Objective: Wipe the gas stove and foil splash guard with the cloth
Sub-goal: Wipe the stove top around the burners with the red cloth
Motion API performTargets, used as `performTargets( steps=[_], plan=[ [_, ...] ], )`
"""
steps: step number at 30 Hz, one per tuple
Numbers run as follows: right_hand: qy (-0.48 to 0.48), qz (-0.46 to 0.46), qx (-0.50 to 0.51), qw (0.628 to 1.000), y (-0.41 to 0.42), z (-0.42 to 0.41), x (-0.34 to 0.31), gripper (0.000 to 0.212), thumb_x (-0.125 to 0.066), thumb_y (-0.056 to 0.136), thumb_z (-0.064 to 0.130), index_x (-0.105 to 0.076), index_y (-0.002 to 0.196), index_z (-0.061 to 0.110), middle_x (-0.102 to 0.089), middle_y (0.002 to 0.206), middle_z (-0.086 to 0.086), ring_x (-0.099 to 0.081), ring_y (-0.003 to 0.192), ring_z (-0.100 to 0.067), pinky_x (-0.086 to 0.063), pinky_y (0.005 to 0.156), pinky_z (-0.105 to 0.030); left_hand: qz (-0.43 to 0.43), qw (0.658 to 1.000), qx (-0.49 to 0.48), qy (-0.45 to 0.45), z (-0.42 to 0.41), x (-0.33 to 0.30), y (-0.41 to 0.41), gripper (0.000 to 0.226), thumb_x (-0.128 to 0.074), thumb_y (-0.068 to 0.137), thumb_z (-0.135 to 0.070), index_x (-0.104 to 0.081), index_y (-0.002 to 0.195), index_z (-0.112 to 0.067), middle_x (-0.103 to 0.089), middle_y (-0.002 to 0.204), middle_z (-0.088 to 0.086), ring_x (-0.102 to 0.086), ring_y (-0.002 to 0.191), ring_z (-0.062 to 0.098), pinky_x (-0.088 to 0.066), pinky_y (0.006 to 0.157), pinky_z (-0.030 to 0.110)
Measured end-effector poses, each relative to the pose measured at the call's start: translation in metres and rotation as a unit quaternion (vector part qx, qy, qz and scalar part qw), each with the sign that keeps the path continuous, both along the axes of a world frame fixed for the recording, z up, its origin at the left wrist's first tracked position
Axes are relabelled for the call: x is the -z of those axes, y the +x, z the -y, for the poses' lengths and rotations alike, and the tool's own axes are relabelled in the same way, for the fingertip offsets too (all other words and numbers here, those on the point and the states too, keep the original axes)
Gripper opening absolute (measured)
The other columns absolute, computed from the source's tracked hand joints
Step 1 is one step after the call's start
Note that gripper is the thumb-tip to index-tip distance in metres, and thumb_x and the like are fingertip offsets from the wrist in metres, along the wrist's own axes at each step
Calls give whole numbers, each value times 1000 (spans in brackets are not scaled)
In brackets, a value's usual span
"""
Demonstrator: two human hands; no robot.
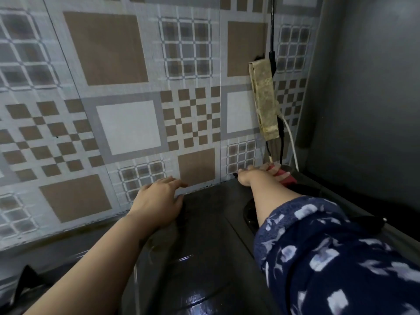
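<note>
The dark glossy gas stove (204, 258) fills the lower middle, with a burner ring (250, 214) partly hidden under my right forearm. Behind it stands the foil splash guard (127, 92), patterned with brown and grey squares. My right hand (256, 176) reaches to the stove's far right corner and presses a red cloth (287, 178) down where the stove meets the guard. My left hand (159, 201) lies flat with fingers spread on the stove's back edge, its fingertips touching the guard's bottom.
A grimy power strip (264, 98) hangs on the guard at right, with a black cable (271, 30) above and a white cable (292, 142) running down beside my right hand. A grey wall (363, 98) closes the right side. A dark pan support (22, 285) shows at lower left.
</note>
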State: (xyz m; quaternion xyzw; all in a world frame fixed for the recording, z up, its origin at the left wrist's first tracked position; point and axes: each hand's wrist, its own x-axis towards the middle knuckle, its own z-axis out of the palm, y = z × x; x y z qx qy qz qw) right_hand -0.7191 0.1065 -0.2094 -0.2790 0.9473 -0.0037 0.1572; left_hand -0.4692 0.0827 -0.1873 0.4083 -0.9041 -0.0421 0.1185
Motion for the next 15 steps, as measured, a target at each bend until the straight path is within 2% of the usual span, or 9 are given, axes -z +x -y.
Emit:
performTargets(
  steps=[3, 7, 11, 15],
  plan=[
    [18, 15, -72, 997, 14, -4, -5, 68, -16, 93, 63, -7, 152, 30, 12, 160, -8, 24, 141, -42, 11, 107, -71, 9, 1000, -2, 8, -2, -1, 8, 39, -45, 96, -35, -44, 135, -35, -42, 146, -6, -42, 132, 16, -31, 110, 41],
    [37, 23, -158, 986, 58, -12, -15, 66, -16, 94, 64, -4, 151, 35, 14, 161, -2, 22, 143, -39, 8, 109, -69, 15, 998, -29, 49, -9, -6, 25, 38, -47, 95, -33, -46, 134, -34, -43, 146, -4, -42, 133, 19, -33, 111, 43],
    [2, 19, -238, 971, 107, -19, -9, 58, -15, 96, 59, 3, 149, 42, 18, 160, 1, 23, 143, -37, 11, 109, -68, 25, 996, -64, 65, -13, -10, 51, 38, -46, 94, -33, -47, 133, -34, -46, 144, -2, -45, 130, 21, -37, 104, 40],
    [-36, 20, -307, 951, 160, -26, 1, 57, -14, 97, 57, 2, 149, 43, 15, 160, 6, 23, 144, -33, 16, 107, -67, 28, 992, -102, 64, -20, -12, 76, 41, -44, 93, -32, -48, 134, -33, -46, 145, -2, -44, 132, 21, -34, 106, 41]
  ],
)
